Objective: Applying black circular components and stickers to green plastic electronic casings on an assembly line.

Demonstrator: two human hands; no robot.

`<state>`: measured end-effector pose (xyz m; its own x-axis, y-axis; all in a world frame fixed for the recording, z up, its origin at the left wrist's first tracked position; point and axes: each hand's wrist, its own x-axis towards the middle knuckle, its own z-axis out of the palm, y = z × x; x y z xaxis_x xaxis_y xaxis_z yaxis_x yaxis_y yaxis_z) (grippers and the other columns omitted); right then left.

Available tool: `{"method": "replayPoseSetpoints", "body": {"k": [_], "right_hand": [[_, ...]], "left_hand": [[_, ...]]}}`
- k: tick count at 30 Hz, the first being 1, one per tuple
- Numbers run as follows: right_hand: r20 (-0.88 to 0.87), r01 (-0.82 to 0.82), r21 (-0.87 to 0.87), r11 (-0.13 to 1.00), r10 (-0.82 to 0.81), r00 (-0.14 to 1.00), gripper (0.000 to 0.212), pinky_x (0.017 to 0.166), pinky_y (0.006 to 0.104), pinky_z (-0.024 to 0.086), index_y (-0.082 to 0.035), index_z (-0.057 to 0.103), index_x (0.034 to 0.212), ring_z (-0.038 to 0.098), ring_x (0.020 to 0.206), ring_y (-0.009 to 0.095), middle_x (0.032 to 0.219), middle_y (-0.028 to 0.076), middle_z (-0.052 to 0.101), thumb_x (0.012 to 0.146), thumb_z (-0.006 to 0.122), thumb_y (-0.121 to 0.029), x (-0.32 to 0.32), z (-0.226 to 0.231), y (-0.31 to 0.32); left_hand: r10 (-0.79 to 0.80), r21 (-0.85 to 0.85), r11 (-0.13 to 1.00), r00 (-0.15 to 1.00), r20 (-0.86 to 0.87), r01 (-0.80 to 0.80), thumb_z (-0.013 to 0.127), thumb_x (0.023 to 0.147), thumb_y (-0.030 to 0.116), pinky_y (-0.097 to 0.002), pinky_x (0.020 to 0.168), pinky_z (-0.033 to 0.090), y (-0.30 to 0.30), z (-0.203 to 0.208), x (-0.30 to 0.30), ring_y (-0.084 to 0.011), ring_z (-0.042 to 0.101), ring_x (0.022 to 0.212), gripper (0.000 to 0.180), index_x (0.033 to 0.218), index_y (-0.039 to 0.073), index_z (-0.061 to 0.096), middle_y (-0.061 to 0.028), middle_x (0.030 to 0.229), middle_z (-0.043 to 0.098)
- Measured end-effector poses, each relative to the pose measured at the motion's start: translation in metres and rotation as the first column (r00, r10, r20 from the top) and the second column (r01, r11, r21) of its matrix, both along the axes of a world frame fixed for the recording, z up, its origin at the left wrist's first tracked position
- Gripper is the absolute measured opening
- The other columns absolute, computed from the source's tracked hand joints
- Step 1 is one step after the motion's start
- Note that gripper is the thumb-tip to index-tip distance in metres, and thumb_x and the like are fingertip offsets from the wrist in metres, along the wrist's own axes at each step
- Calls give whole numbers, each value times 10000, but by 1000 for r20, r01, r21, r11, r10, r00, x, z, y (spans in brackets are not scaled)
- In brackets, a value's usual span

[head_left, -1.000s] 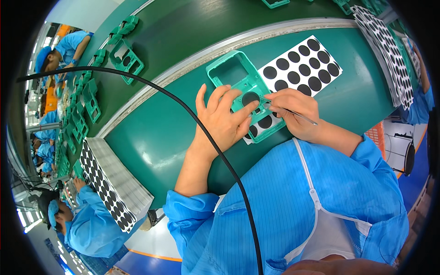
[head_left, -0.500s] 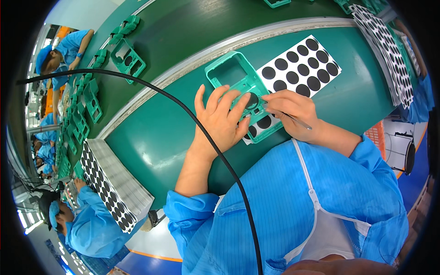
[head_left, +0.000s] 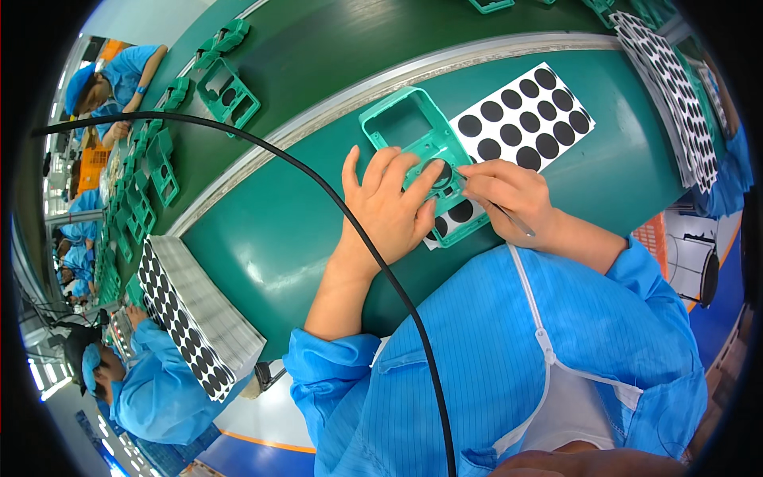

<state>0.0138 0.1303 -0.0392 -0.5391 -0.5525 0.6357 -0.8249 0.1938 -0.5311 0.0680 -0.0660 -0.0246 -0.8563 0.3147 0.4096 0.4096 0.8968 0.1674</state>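
A green plastic housing (head_left: 433, 145) with a large rectangular opening lies tilted on the bench before me. My left hand (head_left: 381, 199) rests over its left side, fingers spread, the index fingertip on a black round sticker (head_left: 445, 172) inside the housing. Pinched in my right hand (head_left: 517, 193) is a thin metal tool that looks like tweezers (head_left: 521, 223); its tip is by the sticker, partly hidden by my fingers. A white sheet of black round stickers (head_left: 520, 111) extends from beneath the housing to the right.
A thick stack of sticker sheets (head_left: 214, 310) stands at left, another (head_left: 671, 103) at far right. Beyond the metal rail (head_left: 318, 111), several green housings (head_left: 226, 91) lie on the green belt. A black cable (head_left: 350, 219) crosses the view. Co-workers in blue (head_left: 159, 381) sit at left.
My hands stay at the housing, with the left index finger still on the sticker. The tweezers have tilted slightly. At left, a co-worker's arm has moved, and the view has shifted a little.
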Motion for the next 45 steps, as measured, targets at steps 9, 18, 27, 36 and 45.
{"method": "replayPoseSetpoints", "body": {"k": [9,18,27,36,45], "right_hand": [[-21,-12,-8,1000,12,1000,210,516,258,506,-36,614,813,614,654,209,872,116,622,629,650,60,2,3,-2],[84,-18,-65,998,24,996,191,515,261,505,-22,606,810,616,638,210,831,116,624,650,639,76,1,5,-4],[-11,-12,7,1000,12,1000,173,516,266,505,-22,598,797,617,646,210,827,104,621,660,627,79,3,6,-3],[17,-14,3,1000,14,1000,212,542,276,502,-39,593,803,616,687,222,856,100,614,631,626,82,2,3,-2],[21,-93,-24,995,93,995,198,551,294,497,-23,585,808,613,686,236,850,111,611,641,636,68,-3,11,3]], "left_hand": [[59,-25,998,997,44,-58,623,684,149,-548,938,288,6,4,2,-251,446,1064,403,1082,212,607,-45,1028,510],[70,1,998,998,9,-70,626,676,145,-518,898,325,8,-1,1,-261,434,1062,374,1046,198,616,-58,1021,504],[58,13,998,998,0,-58,633,676,155,-476,903,326,8,-3,1,-263,429,1062,358,1032,188,615,-59,1024,499],[12,124,992,1000,-12,-11,656,649,136,-443,931,316,3,-10,-2,-278,424,1073,437,1076,108,568,-78,1034,500],[253,207,942,964,84,-266,607,759,151,-354,793,315,4,-6,5,-201,474,737,345,1080,44,544,-28,703,473]]}}
